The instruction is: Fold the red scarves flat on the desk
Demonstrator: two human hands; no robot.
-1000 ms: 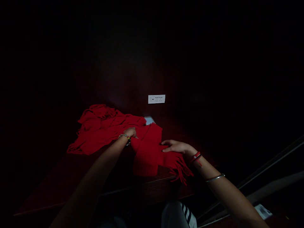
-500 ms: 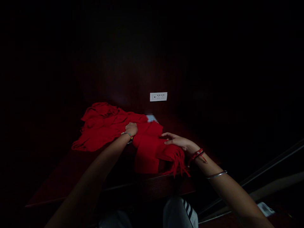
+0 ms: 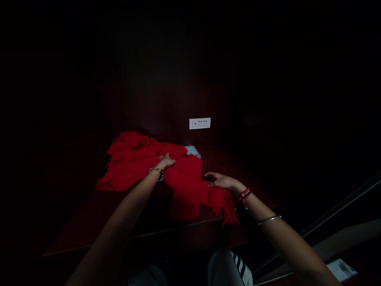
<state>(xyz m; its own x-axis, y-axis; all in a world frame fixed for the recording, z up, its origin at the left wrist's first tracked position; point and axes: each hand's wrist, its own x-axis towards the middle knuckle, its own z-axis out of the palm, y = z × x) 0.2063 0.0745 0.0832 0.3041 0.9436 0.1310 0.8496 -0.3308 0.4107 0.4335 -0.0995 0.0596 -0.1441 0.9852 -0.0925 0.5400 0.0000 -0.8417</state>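
Note:
A red fringed scarf (image 3: 186,198) lies partly folded on a dark reddish table, its tasselled end near the front edge. My left hand (image 3: 167,161) rests on the scarf's middle, with thumb and fingers apart; some fingers are hard to make out. At the scarf's right side, my right hand (image 3: 222,181) has its fingers stretched out and its thumb touching the cloth just above the fringe. More bunched red fabric (image 3: 127,153) spreads to the left; I cannot tell whether it belongs to the same scarf.
A white wall socket (image 3: 200,123) is set in the dark panel behind the table (image 3: 74,226). A blurred pale-blue patch (image 3: 193,151) shows behind the scarf. My knee (image 3: 228,270) is below the front edge, and a pale flat item (image 3: 341,270) lies at lower right.
My left hand has loosened from a closed shape, its thumb and fingers now apart. My right hand has come slightly lower along the scarf. The view has shifted a little.

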